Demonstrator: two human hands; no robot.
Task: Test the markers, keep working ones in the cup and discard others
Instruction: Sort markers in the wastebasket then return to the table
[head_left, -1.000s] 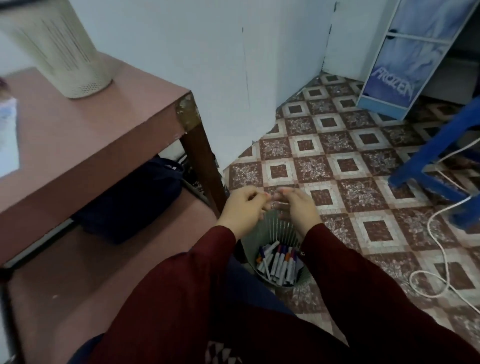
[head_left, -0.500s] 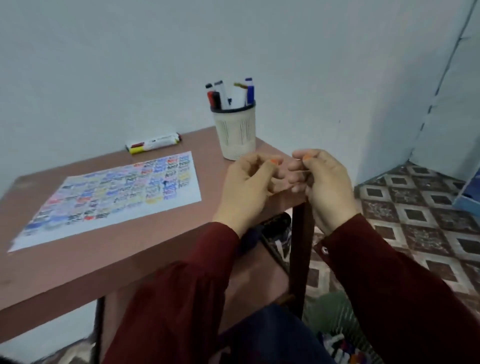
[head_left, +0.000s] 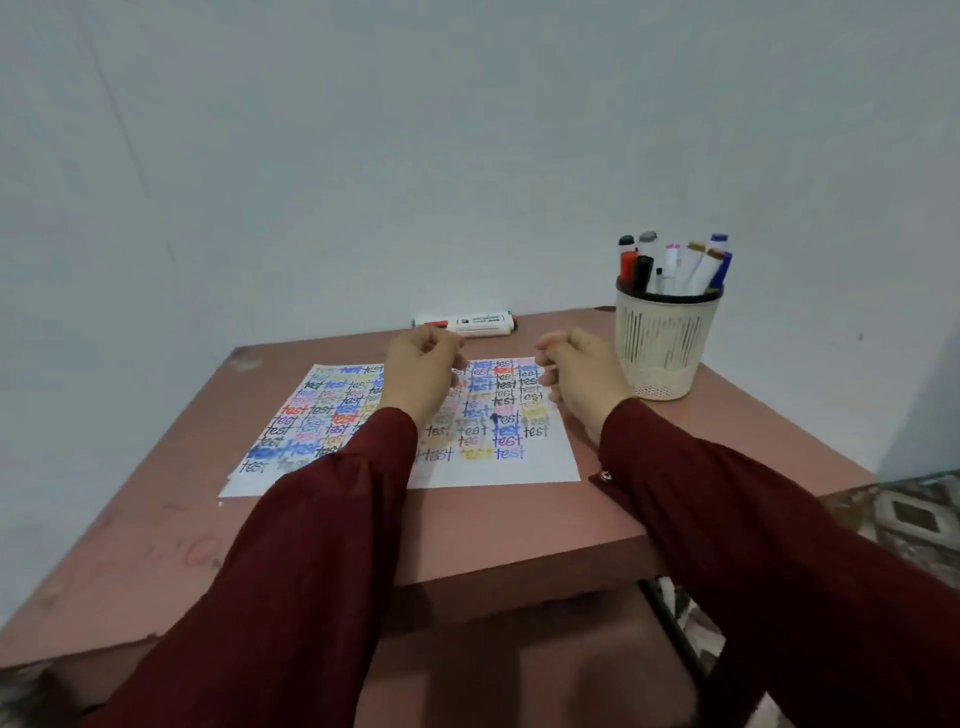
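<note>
**While both hands hover curled and empty, markers sit in the cup and at the back edge**

Markers (head_left: 675, 265) stand upright in the cup (head_left: 665, 353), just right of the right hand (head_left: 582, 376) and slightly beyond it. Caps seen: black, red, grey, pink, gold, blue. Exact count is unclear, since the barrels overlap and their lower halves are hidden by the cup wall. The cup is a cream, slotted plastic one. Cannot tell if the right hand touches it or is only close.

Loose markers (head_left: 467, 323) lie flat just beyond the left hand (head_left: 421, 374), against the wall side. They look like two side by side, with a white labelled barrel and red/green ends. The label print is too small to read.

Both hands are held over the test sheet (head_left: 545, 467), apart from each other, backs to the camera. Fingers of each are curled in and nothing shows in either grip. Palm sides are hidden.

The sheet lies under the hands, covered with rows of "test" in many colours. Its middle is blocked by the left hand and dark red sleeve (head_left: 311, 545), and the rows at its near left are blurred.

The brown table (head_left: 493, 530) carries it all, with its near left corner cut off by the frame. A plain pale wall (head_left: 363, 156) is beyond the hands. A strip of patterned floor tile (head_left: 914, 514) shows past the right forearm. A lower shelf (head_left: 519, 649) shows between the forearms, dim.
</note>
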